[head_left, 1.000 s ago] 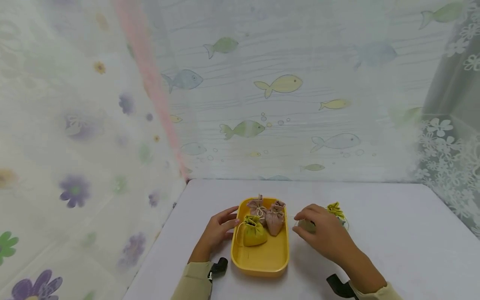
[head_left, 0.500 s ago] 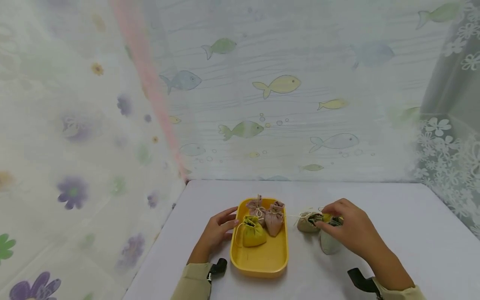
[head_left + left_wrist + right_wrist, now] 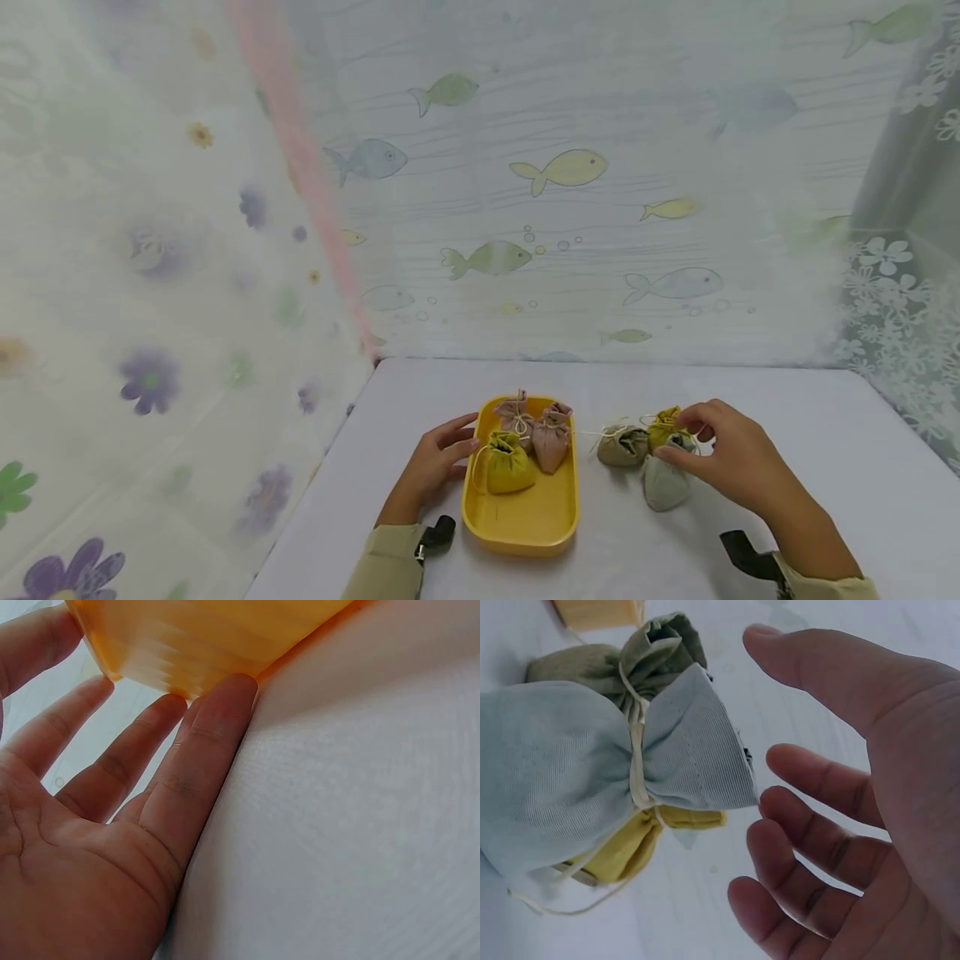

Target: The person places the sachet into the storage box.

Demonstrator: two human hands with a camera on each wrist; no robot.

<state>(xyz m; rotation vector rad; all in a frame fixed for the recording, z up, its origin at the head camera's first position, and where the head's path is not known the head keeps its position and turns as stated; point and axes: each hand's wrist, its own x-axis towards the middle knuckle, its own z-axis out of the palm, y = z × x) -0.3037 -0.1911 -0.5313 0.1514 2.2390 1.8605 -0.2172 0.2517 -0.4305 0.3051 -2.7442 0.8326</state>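
My left hand rests its extended fingers against the left side of a yellow plastic tray; the left wrist view shows the fingertips on its wall. My right hand, thumb and fingers apart, is beside the neck of a pale grey drawstring pouch. In the right wrist view nothing lies between the fingers and the pouch's gathered top is just short of them. Against that pouch are an olive-grey drawstring pouch and a yellow one, partly hidden.
Inside the tray lie a yellow-green pouch and two dusty-pink pouches, one at the back and one at the right. The white table ends at a fish-print curtain behind and a flowered curtain on the left.
My right hand has moved right, from the olive-grey pouch beside the tray to the pale grey pouch, uncovering the pouches there. The left hand and tray stay put.
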